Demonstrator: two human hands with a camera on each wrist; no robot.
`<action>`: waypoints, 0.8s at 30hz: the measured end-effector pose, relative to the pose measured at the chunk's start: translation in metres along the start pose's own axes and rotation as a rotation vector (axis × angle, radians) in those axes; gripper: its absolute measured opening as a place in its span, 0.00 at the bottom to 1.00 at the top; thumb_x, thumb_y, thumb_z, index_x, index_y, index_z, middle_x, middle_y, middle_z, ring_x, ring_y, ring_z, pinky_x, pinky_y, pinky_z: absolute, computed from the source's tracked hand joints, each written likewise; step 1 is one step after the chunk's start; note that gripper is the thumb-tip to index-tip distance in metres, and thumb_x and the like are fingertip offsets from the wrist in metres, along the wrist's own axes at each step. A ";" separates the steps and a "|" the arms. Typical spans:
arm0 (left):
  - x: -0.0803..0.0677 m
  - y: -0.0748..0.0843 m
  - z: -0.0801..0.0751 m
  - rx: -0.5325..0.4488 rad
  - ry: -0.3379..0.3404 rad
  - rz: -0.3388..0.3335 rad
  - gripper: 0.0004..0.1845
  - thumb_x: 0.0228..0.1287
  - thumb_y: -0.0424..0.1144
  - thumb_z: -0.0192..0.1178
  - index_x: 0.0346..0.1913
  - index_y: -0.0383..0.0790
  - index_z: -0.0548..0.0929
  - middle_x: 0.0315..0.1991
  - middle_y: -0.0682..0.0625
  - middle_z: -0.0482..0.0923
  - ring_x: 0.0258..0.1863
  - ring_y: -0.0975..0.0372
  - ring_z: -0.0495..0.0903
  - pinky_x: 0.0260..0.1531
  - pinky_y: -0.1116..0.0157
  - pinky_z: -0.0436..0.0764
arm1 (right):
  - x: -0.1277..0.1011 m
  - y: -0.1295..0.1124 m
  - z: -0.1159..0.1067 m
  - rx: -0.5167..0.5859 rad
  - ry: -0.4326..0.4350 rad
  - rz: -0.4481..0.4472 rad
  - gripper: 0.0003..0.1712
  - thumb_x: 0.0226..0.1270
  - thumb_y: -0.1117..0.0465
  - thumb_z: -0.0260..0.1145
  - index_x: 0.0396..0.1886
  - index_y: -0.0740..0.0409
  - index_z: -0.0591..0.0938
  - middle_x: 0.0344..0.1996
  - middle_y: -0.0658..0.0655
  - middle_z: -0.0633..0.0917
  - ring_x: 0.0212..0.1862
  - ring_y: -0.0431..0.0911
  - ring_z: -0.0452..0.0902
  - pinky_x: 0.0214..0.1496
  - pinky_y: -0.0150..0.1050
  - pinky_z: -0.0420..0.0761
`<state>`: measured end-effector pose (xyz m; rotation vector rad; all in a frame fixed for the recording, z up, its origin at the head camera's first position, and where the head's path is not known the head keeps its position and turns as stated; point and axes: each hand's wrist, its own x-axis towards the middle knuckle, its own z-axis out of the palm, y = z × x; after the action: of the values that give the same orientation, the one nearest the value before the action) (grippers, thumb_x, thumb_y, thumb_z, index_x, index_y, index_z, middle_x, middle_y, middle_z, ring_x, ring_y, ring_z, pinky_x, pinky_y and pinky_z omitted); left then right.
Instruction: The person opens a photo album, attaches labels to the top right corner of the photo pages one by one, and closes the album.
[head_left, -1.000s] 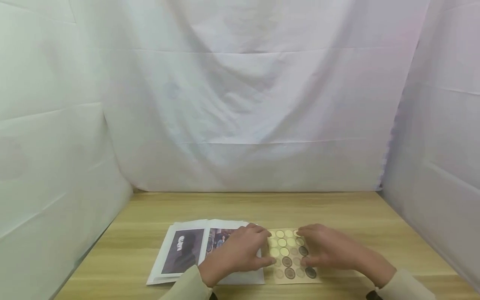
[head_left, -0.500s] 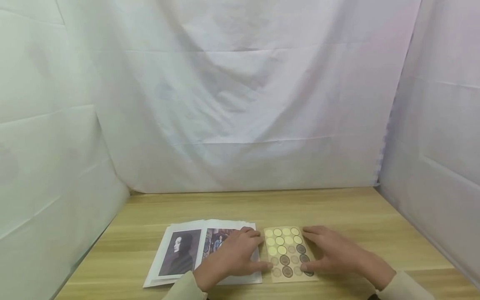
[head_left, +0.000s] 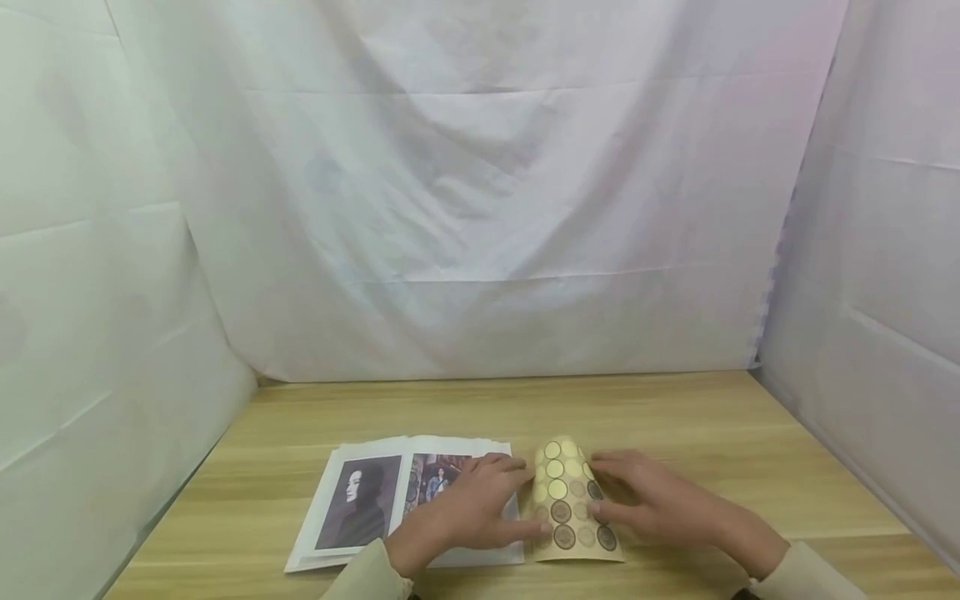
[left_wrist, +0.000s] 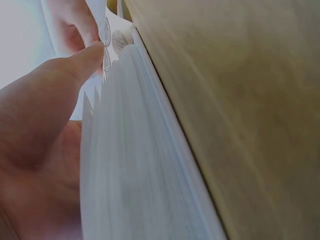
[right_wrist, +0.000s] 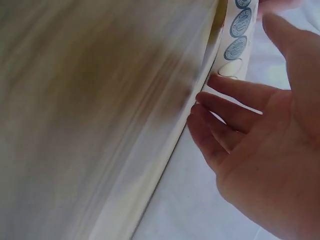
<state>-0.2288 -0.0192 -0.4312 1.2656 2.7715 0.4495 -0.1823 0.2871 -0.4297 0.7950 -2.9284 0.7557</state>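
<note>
Loosely formed between two hands, the grip is fairly narrow, with fingers extended and not curled round anything. From its right side the long edge of the sticker sheet (head_left: 566, 500) is met by the right hand (head_left: 647, 498); at its left side the thumb of the left hand (head_left: 476, 504) is laid by the opposite edge, though whether all its fingers touch cannot be told. Inside the grip the sheet is bowed upward above the table (head_left: 675, 417). Left of the grip, partly covered by the left hand and forearm, a photo book (head_left: 401, 500) is spread.

The step in hand is judged to be the gathering of the sheet by its edges. Steady, even inward pressure seems to be called for, or a firmer pinch on one edge, so that no crease is made.

Half a second earlier the sheet was flat; since then it has been arched and the right hand brought inward.
</note>
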 end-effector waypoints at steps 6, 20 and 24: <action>0.004 0.002 -0.002 -0.153 0.057 -0.004 0.36 0.71 0.67 0.66 0.70 0.45 0.80 0.58 0.52 0.87 0.60 0.59 0.83 0.65 0.51 0.81 | 0.004 -0.001 -0.001 0.169 0.041 0.064 0.32 0.83 0.42 0.63 0.72 0.61 0.80 0.64 0.58 0.88 0.62 0.53 0.88 0.62 0.48 0.89; 0.011 0.006 0.002 -0.674 0.218 -0.207 0.45 0.58 0.43 0.82 0.76 0.39 0.72 0.55 0.46 0.90 0.58 0.50 0.90 0.61 0.48 0.88 | 0.007 -0.005 -0.004 0.232 0.289 0.112 0.38 0.68 0.54 0.80 0.73 0.59 0.77 0.39 0.44 0.93 0.39 0.34 0.87 0.40 0.34 0.88; 0.013 0.008 0.003 -0.823 0.245 -0.223 0.46 0.55 0.35 0.82 0.76 0.38 0.72 0.54 0.46 0.86 0.53 0.50 0.91 0.51 0.55 0.92 | 0.006 -0.005 -0.004 0.271 0.322 0.136 0.36 0.69 0.58 0.79 0.72 0.62 0.77 0.38 0.45 0.92 0.39 0.35 0.87 0.43 0.33 0.89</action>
<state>-0.2307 -0.0037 -0.4309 0.7219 2.3704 1.5818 -0.1854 0.2823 -0.4233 0.4334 -2.6423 1.1863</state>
